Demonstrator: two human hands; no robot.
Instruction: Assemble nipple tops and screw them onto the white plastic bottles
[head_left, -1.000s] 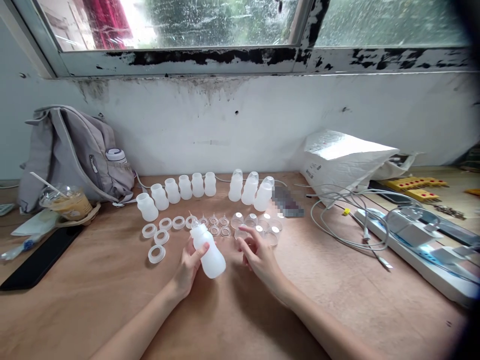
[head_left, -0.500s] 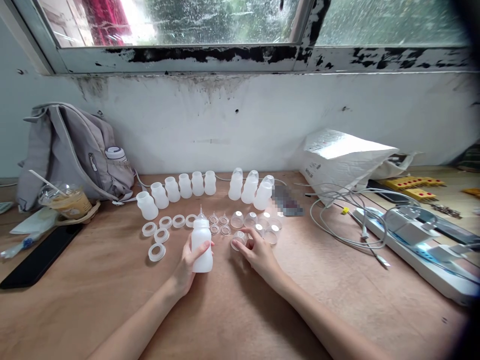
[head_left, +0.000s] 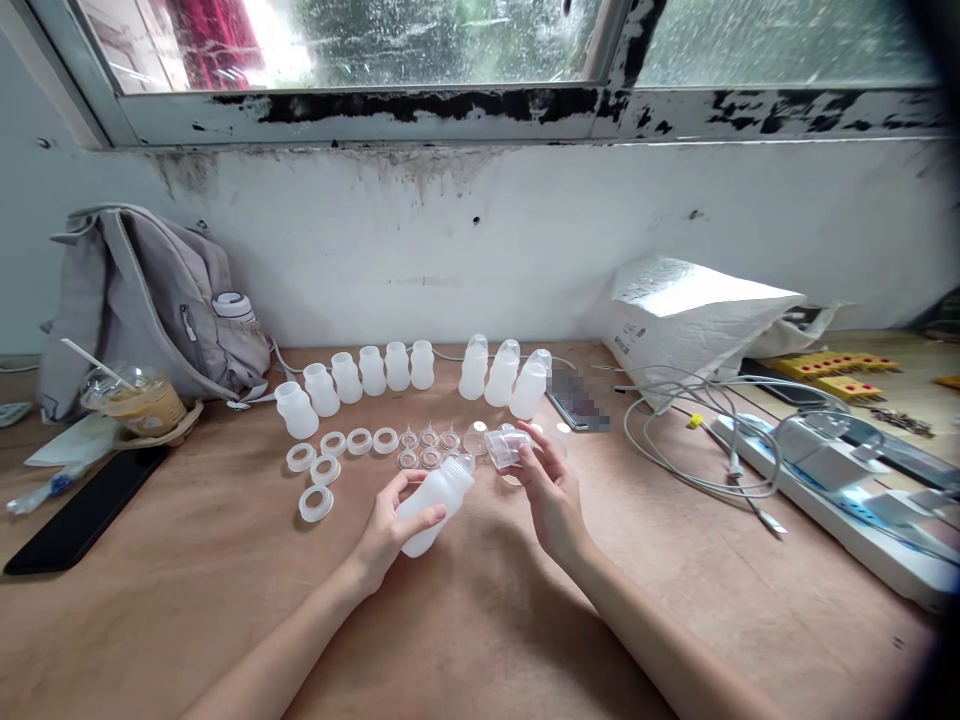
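Observation:
Tilted to the right, a frosted bottle [head_left: 435, 508] with a collar and nipple on top is held in my left hand [head_left: 390, 530]. My right hand [head_left: 553, 490] grips a clear cap [head_left: 506, 447] on its side, its open end facing the bottle top; a small gap separates them. Several clear caps [head_left: 475, 437] lie behind my right hand, partly hidden. Small clear nipples [head_left: 428, 437] stand behind the bottle. White collar rings [head_left: 316, 503] lie to the left. Several open bottles [head_left: 296, 410] form a back row, and three capped bottles [head_left: 473, 368] stand right of them.
On the left are a grey backpack [head_left: 142, 300], a drink cup [head_left: 142, 400] and a black phone [head_left: 86, 510]. At the right lie white cables [head_left: 675, 455], a power strip [head_left: 825, 510] and a white bag [head_left: 675, 320]. A partly blurred phone [head_left: 574, 400] lies behind the caps.
My right hand has lifted a clear cap off the table and turned it sideways. My left hand has tipped the bottle from upright towards the right.

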